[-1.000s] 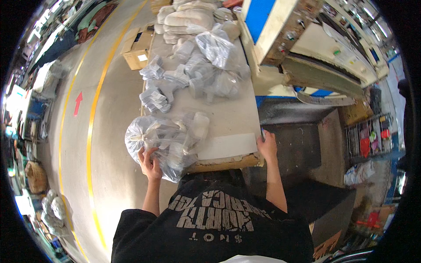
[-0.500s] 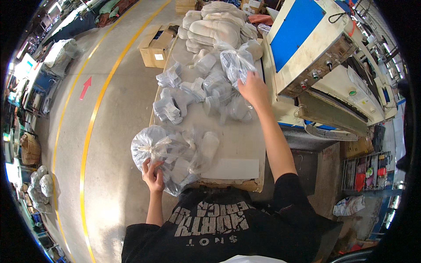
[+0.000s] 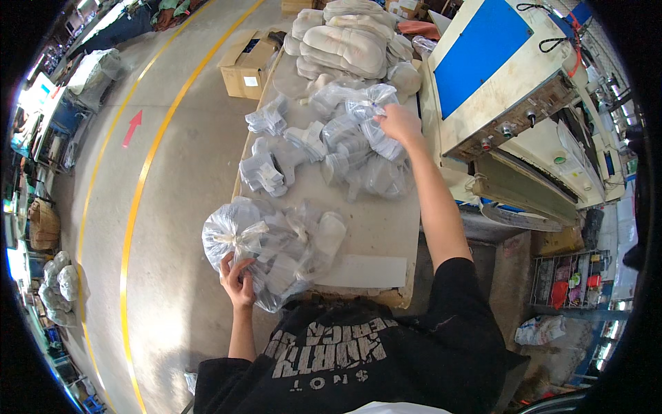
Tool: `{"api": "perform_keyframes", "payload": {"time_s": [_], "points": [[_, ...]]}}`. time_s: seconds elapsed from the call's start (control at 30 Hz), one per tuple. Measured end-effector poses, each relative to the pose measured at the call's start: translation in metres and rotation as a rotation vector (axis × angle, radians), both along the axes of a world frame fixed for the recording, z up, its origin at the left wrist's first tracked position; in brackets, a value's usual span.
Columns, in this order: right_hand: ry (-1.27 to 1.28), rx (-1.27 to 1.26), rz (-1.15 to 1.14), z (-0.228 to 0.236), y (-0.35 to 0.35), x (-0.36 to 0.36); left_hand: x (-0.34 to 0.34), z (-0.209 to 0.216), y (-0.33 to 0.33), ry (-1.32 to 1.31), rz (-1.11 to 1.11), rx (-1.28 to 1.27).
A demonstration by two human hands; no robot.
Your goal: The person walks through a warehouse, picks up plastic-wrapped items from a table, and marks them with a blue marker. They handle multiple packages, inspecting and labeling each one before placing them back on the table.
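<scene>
Right hand [image 3: 398, 124] has reached out, now pinching a clear bag [image 3: 369, 103] | left hand [image 3: 236, 279] still clutches bag bundle [image 3: 265, 245] | next bag being collected

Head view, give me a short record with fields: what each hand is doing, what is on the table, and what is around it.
left hand: left hand holds the big clear plastic bag of grey pieces at the table's near edge
right hand: right hand reaches far up the table, grip on a small clear bag
table: long table with small grey bundles, a flat pale sheet, stacked pale insoles at the far end
surroundings: machine with blue panel to the right; open cardboard box on the floor, left
</scene>
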State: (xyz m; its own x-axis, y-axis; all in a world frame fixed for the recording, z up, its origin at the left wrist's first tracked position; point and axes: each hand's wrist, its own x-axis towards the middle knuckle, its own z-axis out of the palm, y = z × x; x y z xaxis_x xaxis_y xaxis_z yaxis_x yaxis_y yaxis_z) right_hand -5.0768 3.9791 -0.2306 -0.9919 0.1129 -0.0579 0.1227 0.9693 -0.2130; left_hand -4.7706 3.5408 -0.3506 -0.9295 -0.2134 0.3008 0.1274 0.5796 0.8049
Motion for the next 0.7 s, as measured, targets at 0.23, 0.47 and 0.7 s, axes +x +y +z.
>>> {"api": "perform_keyframes", "payload": {"time_s": [0.23, 0.47, 0.7], "points": [[0.093, -0.473, 0.056, 0.063, 0.046, 0.055, 0.004, -0.014, -0.006, -0.087, 0.011, 0.110], [0.014, -0.487, 0.212, 0.109, 0.058, 0.131, -0.003, -0.028, -0.007, -0.003, -0.066, 0.137], [0.196, -0.238, 0.254, 0.059, 0.005, 0.244, 0.008, -0.023, -0.009, 0.064, -0.027, 0.127]]}}
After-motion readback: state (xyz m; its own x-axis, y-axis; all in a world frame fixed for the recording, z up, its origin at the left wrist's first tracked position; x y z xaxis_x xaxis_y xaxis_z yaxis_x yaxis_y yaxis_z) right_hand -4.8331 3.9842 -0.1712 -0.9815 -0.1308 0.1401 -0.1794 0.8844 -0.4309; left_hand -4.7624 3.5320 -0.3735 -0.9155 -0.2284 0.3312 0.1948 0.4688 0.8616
